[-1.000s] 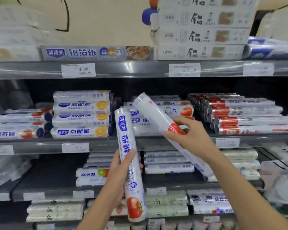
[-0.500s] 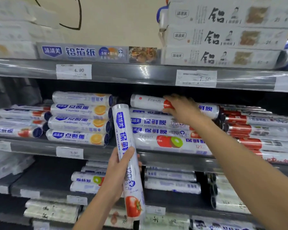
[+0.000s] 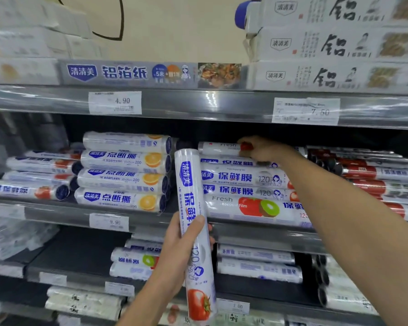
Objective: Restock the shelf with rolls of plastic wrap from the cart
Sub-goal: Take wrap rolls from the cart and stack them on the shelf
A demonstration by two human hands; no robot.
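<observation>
The left hand (image 3: 177,252) was raised in front of the middle shelf (image 3: 57,212), its forearm angling up from below. Its thumb lay across the front of an upright roll (image 3: 196,231) of plastic wrap and its fingers were wrapped behind, clamped around the roll's middle. That roll stood almost vertical in the air, tomato end down. The right arm stretched forward and to the left, reaching into the shelf. The right hand (image 3: 262,149) was palm down with its fingers curled over the top roll (image 3: 219,148), gripping it at its red marking. This roll lay flat on the stack of rolls (image 3: 245,191).
</observation>
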